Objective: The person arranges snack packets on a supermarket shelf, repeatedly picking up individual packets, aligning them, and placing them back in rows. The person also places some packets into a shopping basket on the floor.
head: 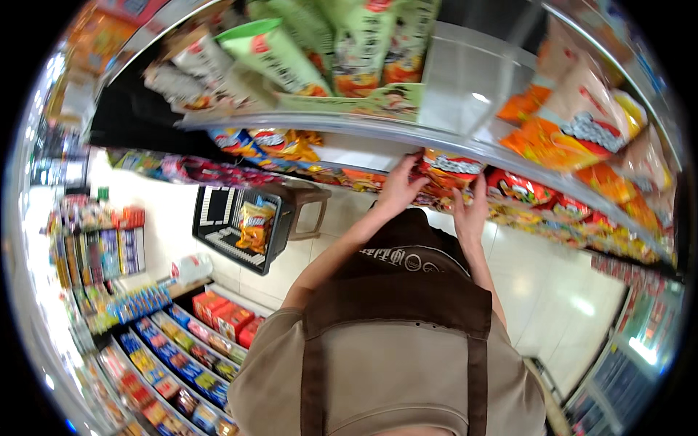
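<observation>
My left hand (402, 186) grips the left side of a red-orange snack bag (451, 164) on the shelf below the clear front edge. On the bag's right side, the fingers of my right hand (472, 210) press against it from below. Directly right of it lies a red snack bag (519, 186). Farther left on that same shelf are an orange snack bag (283, 144) and a blue snack bag (233, 143). The lower part of the bag between my hands is partly hidden by my fingers.
Above my hands runs a transparent shelf lip (349, 122), with green snack bags (360, 49) and large beige-orange bags (578, 120) behind it. A black basket (275, 229) holding an orange snack bag (254, 226) sits by a brown stool (310, 212). Stocked shelves (180, 359) stand behind me, lower left.
</observation>
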